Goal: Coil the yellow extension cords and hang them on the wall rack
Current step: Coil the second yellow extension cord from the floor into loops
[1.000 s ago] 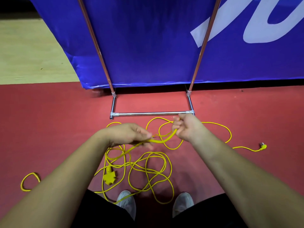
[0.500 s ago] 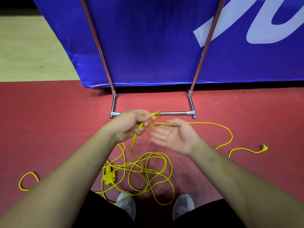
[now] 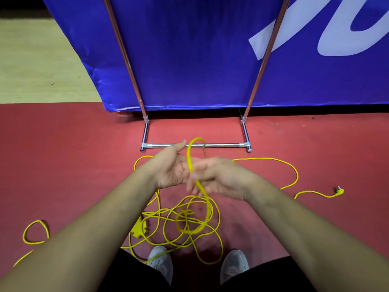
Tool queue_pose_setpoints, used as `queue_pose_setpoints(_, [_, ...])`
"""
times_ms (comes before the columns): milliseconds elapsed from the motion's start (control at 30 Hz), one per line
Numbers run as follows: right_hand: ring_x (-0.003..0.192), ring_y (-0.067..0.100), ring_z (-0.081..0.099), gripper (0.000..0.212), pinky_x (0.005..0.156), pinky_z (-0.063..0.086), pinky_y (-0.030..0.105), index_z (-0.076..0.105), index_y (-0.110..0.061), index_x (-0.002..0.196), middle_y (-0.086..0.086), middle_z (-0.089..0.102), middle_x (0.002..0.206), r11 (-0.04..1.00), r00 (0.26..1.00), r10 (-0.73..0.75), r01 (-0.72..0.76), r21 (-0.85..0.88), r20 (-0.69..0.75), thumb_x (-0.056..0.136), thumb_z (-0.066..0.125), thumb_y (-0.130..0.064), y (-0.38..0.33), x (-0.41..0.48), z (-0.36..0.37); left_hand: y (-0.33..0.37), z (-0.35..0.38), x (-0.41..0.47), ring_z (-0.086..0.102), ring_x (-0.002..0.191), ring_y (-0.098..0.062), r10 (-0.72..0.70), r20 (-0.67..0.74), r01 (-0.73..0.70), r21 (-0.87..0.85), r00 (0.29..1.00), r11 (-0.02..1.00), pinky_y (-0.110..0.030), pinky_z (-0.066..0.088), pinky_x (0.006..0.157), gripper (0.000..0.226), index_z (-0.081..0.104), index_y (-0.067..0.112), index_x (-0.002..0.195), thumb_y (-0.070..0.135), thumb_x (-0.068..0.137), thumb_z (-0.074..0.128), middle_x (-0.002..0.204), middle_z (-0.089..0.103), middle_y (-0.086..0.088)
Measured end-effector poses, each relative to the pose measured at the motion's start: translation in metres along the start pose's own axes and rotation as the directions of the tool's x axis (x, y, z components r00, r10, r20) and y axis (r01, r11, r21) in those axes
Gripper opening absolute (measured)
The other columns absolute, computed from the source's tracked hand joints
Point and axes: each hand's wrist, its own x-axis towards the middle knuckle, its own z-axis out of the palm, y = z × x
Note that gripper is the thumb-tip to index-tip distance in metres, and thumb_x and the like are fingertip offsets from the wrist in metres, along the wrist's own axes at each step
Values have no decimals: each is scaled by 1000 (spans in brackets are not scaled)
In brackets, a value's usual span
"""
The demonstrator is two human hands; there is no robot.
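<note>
Over the red floor [image 3: 63, 165], in front of the rack's base bar [image 3: 221, 145], the left hand [image 3: 170, 168] and right hand [image 3: 221, 178] meet, with a loop of the yellow cord [image 3: 188, 157] standing up between them. The left palm faces up, thumb straight. Its fingers are hidden behind the right hand's, which are blurred, so which hand grips the cord cannot be told. From the hands the cord drops and lies loosely tangled by the shoes [image 3: 162, 262]. Its plug [image 3: 340, 191] lies well apart to the right.
</note>
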Motion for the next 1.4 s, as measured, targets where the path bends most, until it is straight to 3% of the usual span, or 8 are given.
queue_pose_setpoints(100, [80, 21, 68, 17, 74, 56, 28, 61, 0, 109, 17, 68, 94, 973, 947, 178, -130, -189, 266, 96, 49, 0, 22, -4, 11, 2, 1, 2, 64, 48, -15, -5, -58, -3, -147, 998, 989, -20, 51, 43, 44, 57, -3, 99, 38, 99, 41, 62, 66, -6])
queue_pose_setpoints(233, [96, 28, 65, 18, 90, 50, 40, 57, -6, 107, 15, 65, 106, 977, 983, 185, -186, 105, 20, 92, 49, -2, 32, 5, -6, 8, -4, -2, 26, 33, -2, 175, -9, -174, 78, 985, 982, -14, 17, 32, 20, 56, 6, 96, 20, 98, 43, 50, 36, 7])
queue_pose_setpoints(433, [83, 36, 63, 33, 69, 60, 40, 49, 15, 104, 31, 58, 100, 309, 832, 166, 465, 829, -529, 92, 47, -15, 1, 3, -75, 8, -13, -30, 48, 52, -16, 155, 427, -361, 458, 891, 813, -24, 37, 52, 14, 61, 4, 92, 10, 86, 51, 58, 52, -4])
queue_pose_setpoints(600, [37, 12, 47, 15, 37, 38, 16, 48, -9, 86, 4, 48, 58, 633, 730, 164, 438, 638, -664, 97, 40, -3, 1, 6, -87, 6, -26, -23, 65, 86, -21, 272, 72, -241, 711, 960, 660, -20, 48, 73, 11, 67, 7, 93, 7, 89, 56, 87, 73, -12])
queue_pose_setpoints(800, [87, 28, 70, 14, 88, 54, 41, 64, -10, 98, 14, 71, 88, 990, 963, -93, 116, 79, -254, 96, 51, -5, -3, 0, -11, 7, -3, -1, 65, 69, -25, 171, -56, -144, 327, 984, 934, -37, 52, 77, 60, 63, 6, 90, 62, 91, 42, 73, 69, -11])
queue_pose_setpoints(1000, [87, 21, 67, 17, 75, 56, 24, 63, -6, 110, 14, 68, 101, 965, 971, 51, -107, -239, -232, 98, 53, -11, 28, 6, 2, -1, 7, 1, 66, 63, -16, 429, -49, -382, 373, 902, 846, -24, 52, 61, 21, 63, 6, 89, 14, 99, 47, 68, 64, -4])
queue_pose_setpoints(1167, [79, 14, 58, 52, 72, 48, 30, 52, -23, 114, 4, 57, 100, 889, 655, -258, -128, -440, -710, 73, 81, -33, 21, 13, -45, 13, -15, -15, 39, 49, -11, 504, 197, -496, 654, 841, 572, -21, 32, 50, 22, 63, 6, 83, 8, 96, 44, 56, 48, 2])
queue_pose_setpoints(1400, [77, 26, 61, 17, 76, 47, 39, 73, -12, 82, 16, 72, 88, 844, 919, -202, -12, -536, -339, 88, 69, -27, 39, 11, -72, 19, -9, -22, 39, 53, -10, 685, 220, -676, 523, 695, 519, -20, 31, 53, 20, 60, 9, 82, 17, 92, 44, 56, 47, 5])
